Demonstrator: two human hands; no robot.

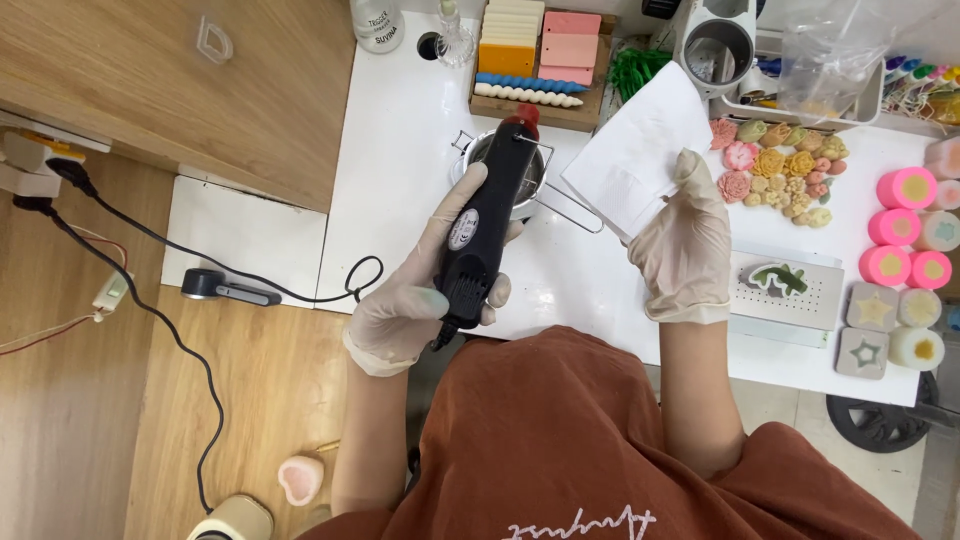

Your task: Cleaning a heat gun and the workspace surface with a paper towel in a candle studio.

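Observation:
My left hand, in a pale glove, grips a black heat gun with a red nozzle tip. The tip points into a small metal melting pot with a wire handle on the white table. My right hand, also gloved, pinches a white paper sheet by its lower corner, lifted just right of the pot. The gun's black cord trails off the table to the left.
A wooden tray with coloured wax slabs stands behind the pot. Small wax flowers, pink round candles, star moulds and a white scale with a green piece lie to the right. A power strip sits at the left.

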